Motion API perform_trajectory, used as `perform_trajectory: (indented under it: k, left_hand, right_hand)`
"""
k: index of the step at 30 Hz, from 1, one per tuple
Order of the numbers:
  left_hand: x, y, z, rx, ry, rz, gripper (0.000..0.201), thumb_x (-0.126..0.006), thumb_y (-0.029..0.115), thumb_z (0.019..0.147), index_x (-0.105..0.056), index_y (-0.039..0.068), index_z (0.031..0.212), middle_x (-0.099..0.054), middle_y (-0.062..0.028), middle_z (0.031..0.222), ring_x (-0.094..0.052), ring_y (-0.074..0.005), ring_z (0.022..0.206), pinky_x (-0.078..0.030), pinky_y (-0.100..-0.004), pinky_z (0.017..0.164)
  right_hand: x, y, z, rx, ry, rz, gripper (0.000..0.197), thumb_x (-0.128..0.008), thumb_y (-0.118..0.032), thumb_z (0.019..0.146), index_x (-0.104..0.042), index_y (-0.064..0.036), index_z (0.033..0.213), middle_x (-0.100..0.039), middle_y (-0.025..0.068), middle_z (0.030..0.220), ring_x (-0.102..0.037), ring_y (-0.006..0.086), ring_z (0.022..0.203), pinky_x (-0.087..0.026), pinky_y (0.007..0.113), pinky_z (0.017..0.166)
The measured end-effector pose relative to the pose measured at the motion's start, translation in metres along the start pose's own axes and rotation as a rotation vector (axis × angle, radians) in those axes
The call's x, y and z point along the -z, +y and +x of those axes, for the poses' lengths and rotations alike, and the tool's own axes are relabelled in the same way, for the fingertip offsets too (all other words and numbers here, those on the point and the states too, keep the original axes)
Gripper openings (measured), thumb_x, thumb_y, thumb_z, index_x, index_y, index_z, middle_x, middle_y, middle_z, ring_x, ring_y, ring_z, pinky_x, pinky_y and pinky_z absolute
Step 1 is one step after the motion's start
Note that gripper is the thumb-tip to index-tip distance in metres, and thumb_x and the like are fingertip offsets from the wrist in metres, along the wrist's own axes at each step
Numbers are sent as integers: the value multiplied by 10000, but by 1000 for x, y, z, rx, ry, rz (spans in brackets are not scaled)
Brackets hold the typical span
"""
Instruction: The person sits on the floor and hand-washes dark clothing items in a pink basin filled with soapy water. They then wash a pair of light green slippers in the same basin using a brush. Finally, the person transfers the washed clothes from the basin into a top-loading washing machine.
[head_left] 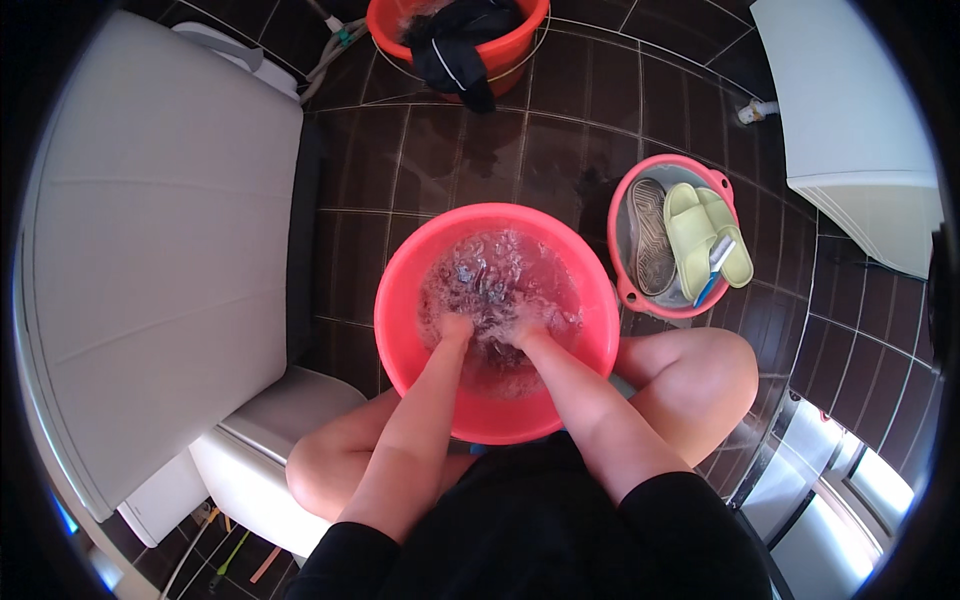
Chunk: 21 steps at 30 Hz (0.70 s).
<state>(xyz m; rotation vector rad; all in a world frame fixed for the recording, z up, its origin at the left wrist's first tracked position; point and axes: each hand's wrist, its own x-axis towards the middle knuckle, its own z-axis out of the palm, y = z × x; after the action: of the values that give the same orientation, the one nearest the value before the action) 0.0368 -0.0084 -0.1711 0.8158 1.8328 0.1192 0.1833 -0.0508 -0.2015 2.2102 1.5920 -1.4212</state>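
Observation:
A round pink basin [393,330] of churning, bubbly water [545,285] stands on the floor in front of me. Both of my arms reach down into it. My left hand [456,325] is under the surface from the wrist on, left of the middle. Close beside it, my right hand [530,331] is sunk in the same way. Foam and ripples hide the fingers of both. Something dark shows through the water between and beyond the hands, too broken up by the ripples to make out.
An orange-red bucket [515,52] with dark clothing [465,45] hanging over its rim stands at the back. To the right, a smaller pink-rimmed basin [618,215] holds a shoe [654,240], pale green slippers [690,235] and a brush [715,268]. A large white appliance [170,250] borders the left.

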Motion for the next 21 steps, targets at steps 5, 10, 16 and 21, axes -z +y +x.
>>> perform_trajectory:
  k: [5,10,16,21]
  left_hand:
    - [-6,-42,7,-49,126,-364,573,-582,212,892,-357,33,1387,-476,-155,1354,-470,-295,1210,-388,-357,995]
    - [15,-8,-56,179,-63,-692,640,-496,430,916,-282,145,1448,-354,-126,1456,-364,-331,1308,-281,-603,1011]
    - [53,30,-147,456,-483,-1128,794,-181,720,876,-256,208,1478,-265,-97,1520,-220,-357,1396,-114,-701,1051]
    - [43,19,-176,-53,-991,-1629,793,-274,716,861,-346,175,1438,-318,-137,1484,-278,-375,1366,-198,-561,1113]
  right_hand:
    - [31,-31,-16,-144,4,168,985,-793,-260,592,-266,-85,1406,-573,223,1201,-547,357,1144,-453,403,946]
    - [69,-47,-42,-149,97,878,925,-681,-40,532,-305,-103,1375,-534,185,1233,-568,354,1099,-467,387,919]
    - [139,-98,-129,-157,-261,1732,760,-762,-155,725,-354,-91,1362,-512,147,1261,-586,298,1076,-471,503,936]
    - [144,-117,-197,-93,-543,2195,658,-524,-572,875,-461,-99,1328,-504,131,1332,-512,301,1196,-390,533,1012]
